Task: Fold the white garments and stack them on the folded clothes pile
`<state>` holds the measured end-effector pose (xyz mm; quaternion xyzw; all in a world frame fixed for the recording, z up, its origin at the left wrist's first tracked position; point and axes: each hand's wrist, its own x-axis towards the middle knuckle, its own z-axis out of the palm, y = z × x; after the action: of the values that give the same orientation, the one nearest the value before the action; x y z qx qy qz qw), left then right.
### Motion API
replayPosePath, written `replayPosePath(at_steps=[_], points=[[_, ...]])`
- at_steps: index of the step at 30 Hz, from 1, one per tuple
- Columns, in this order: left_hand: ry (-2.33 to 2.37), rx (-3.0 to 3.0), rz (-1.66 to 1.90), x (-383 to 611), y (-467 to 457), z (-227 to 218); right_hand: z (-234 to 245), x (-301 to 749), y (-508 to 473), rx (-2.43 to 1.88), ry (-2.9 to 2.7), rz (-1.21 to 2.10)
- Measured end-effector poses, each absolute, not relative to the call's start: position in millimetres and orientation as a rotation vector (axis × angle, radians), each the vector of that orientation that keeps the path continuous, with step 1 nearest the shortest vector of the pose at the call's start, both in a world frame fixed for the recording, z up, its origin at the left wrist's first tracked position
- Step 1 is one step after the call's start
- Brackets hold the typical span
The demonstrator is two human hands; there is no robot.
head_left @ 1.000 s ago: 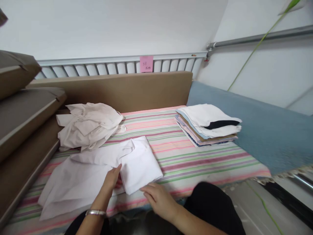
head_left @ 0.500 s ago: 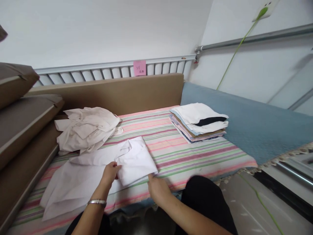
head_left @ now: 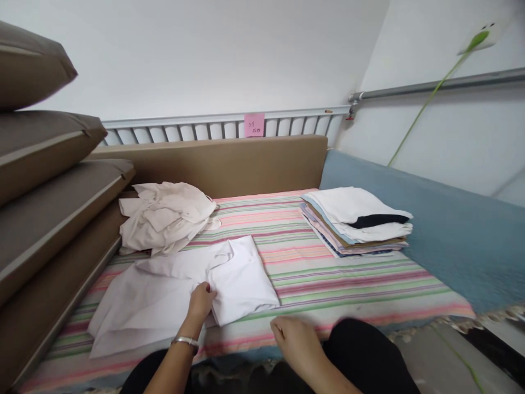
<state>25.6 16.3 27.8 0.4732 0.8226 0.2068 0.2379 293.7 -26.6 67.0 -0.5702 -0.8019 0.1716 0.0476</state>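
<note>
A white garment (head_left: 143, 306) lies partly folded on the striped cloth, its right part doubled over into a flat panel. What looks like a curved neckline shows near the top of the fold. My left hand (head_left: 202, 301), with a silver bangle at the wrist, pinches the garment at the left edge of that panel. Just off the panel's lower right corner is my right hand (head_left: 293, 339), its fingers curled in and apart from the fabric, with nothing seen in it.
The striped cloth (head_left: 348, 290) covers the seat. A crumpled off-white heap of cloth (head_left: 168, 219) lies at the back left, a stack of folded clothes (head_left: 356, 216) at the right. Brown cushions (head_left: 49, 191) are piled on the left. A blue cover (head_left: 430, 219) drapes the right side.
My right hand has let go of the garment's corner and drawn back toward me. The left hand keeps its pinch. The view has shifted left and up.
</note>
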Motion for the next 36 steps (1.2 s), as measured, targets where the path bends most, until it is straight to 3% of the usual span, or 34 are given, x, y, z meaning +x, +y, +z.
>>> replayPosePath(at_steps=[4, 7, 14, 22, 29, 36], points=[[2.263, 1.280, 0.598, 22.5, 15.8, 33.3, 88.3, 278.1, -2.6, -1.320, -2.374, 0.434], [2.283, 1.243, 0.629, 24.3, 16.4, 38.3, 76.3, 257.3, 25.0, -1.119, -2.459, 0.342], [2.304, 1.094, 0.753, 45.3, 4.4, 33.6, 25.4, 247.7, 42.5, -1.145, -2.611, 0.411], [2.163, 0.968, 0.687, 51.6, -2.1, 26.0, 78.6, 210.1, 102.3, -1.013, -2.670, 0.323], [2.064, 1.057, 0.588, 53.5, -1.5, 24.0, 76.5, 137.9, 169.0, -0.720, -3.115, 0.179], [2.012, 1.129, 0.633, 50.6, -2.3, 32.1, 76.8, 100.5, 196.5, -0.815, -2.896, 0.516]])
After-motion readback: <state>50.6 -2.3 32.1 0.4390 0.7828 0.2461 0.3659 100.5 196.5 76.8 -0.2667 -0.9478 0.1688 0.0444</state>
